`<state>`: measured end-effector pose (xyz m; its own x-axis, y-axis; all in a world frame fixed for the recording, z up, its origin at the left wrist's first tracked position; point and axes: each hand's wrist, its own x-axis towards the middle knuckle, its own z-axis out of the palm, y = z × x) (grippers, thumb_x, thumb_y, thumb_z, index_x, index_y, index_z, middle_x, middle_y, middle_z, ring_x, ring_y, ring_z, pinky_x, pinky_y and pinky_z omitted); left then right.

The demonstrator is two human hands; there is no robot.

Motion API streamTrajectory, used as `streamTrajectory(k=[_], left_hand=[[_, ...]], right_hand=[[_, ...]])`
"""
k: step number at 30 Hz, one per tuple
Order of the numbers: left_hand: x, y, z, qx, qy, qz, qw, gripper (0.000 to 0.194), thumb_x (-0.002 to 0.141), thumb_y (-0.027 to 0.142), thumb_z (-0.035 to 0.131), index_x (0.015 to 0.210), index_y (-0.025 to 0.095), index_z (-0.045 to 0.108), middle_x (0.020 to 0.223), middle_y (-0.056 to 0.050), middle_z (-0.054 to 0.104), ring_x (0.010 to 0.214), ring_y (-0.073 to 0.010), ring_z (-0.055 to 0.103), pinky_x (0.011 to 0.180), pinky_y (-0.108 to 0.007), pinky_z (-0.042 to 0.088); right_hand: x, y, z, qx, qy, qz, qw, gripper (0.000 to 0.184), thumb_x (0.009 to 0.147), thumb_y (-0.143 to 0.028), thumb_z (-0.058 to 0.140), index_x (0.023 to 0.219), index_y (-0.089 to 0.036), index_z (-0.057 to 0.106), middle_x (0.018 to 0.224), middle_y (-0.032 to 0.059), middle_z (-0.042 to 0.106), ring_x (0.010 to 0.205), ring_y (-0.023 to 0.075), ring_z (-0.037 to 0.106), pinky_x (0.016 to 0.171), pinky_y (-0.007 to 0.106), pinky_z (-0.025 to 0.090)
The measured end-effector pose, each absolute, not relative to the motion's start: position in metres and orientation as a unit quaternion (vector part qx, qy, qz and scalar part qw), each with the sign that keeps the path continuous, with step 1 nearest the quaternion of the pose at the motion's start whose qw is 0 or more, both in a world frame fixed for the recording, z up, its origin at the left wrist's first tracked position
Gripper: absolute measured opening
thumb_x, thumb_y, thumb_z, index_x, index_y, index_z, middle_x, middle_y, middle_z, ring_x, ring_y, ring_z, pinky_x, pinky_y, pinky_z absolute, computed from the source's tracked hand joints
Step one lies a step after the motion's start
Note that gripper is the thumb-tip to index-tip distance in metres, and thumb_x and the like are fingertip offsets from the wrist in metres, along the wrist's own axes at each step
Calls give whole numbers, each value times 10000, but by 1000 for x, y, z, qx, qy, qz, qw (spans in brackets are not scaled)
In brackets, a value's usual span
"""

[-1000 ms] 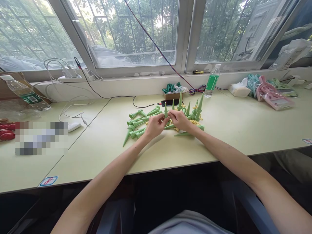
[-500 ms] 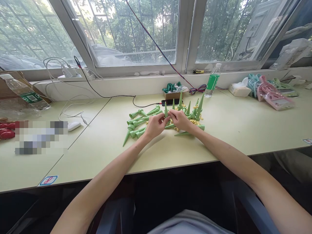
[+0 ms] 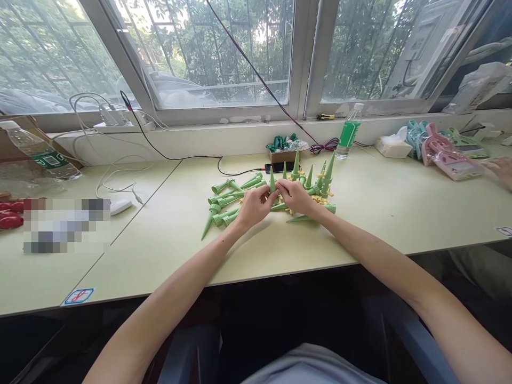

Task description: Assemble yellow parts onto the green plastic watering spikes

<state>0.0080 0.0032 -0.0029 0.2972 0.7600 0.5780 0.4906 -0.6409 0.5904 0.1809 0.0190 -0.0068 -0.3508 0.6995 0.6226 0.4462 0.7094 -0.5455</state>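
My left hand (image 3: 253,205) and my right hand (image 3: 294,196) meet at the middle of the pale green table (image 3: 168,240), fingers pinched together around a green cone spike (image 3: 272,182) that points up between them. To the left lies a heap of green cone spikes (image 3: 228,202) on their sides. Behind my right hand several green spikes stand upright (image 3: 316,173) among small yellow parts (image 3: 320,200). What the fingertips grip under the spike is hidden.
A black phone (image 3: 280,167) and a small box of green pieces (image 3: 285,149) lie behind the spikes. A green-labelled bottle (image 3: 348,133), tissues (image 3: 392,146), pink and green packs (image 3: 446,152) sit right; another person's hand (image 3: 502,169) shows at the right edge. Cables (image 3: 120,176), a lying bottle (image 3: 40,152) left.
My hands stay in place with only slight finger movement on the spike. Another person's hand has come into view at the far right edge.
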Motion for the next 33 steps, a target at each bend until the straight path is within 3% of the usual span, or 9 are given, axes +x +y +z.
streamTrajectory(k=[33], left_hand=[[8, 2, -2, 797, 389, 437, 153, 406, 918, 383, 580, 622, 200, 373, 528, 34, 414, 518, -104, 300, 529, -290, 244]], right_hand=[[181, 17, -6, -357, -809, 145, 444, 315, 994, -298, 376, 698, -233, 292, 585, -49, 334, 557, 119, 261, 561, 291, 229]])
